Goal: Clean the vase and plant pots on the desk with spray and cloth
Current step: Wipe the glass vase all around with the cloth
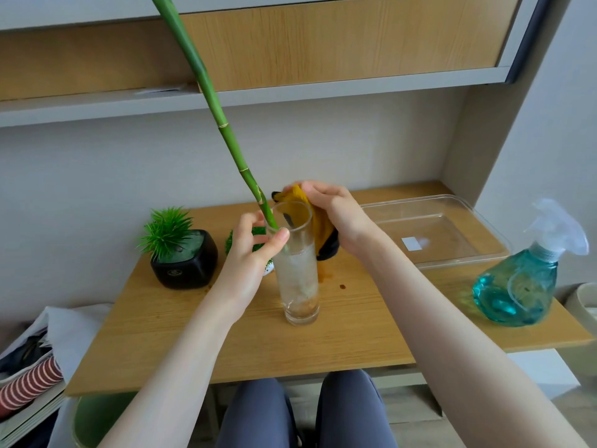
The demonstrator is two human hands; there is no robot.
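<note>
The black pot (184, 263) bears a small round emblem whose writing is too small to read, and the clear tray (433, 231) carries a blank white sticker (411, 244). On the counter (245, 344), the left hand (248, 250) grips the glass vase (295, 263) near its rim, while the right hand (336, 215) holds a mustard cloth (318, 227) against its far side. The bamboo stalk (206, 88) runs out of frame. A second plant (255, 236) sits mostly hidden behind the left hand. The spray bottle (520, 279) stands right.

The glass vase (298, 270) stood mid-desk (193, 334) with a bamboo stalk (206, 92) in it leaning up-left, a potted plant (181, 250) to its left, a plastic tray (436, 231) behind-right, and a spray bottle (523, 279) at the right edge.
</note>
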